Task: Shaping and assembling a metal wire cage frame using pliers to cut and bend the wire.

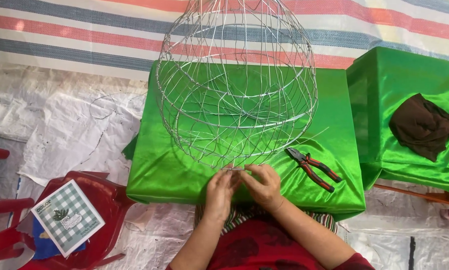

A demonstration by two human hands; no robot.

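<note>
- A pair of pliers (314, 169) with red and black handles lies on the green satin cloth (154, 170) that covers the surface.
- A second green-draped surface (384, 90) stands to the right, with a crumpled dark brown cloth (423, 126) on it.
- A red plastic chair (102, 200) stands at lower left and carries a green-and-white checked booklet (68, 217).
- White plastic sheeting (59, 130) covers the floor, and a thin wire loop (103, 106) lies on it.
- A striped tarpaulin (59, 35) in red, blue and white spreads behind.
</note>
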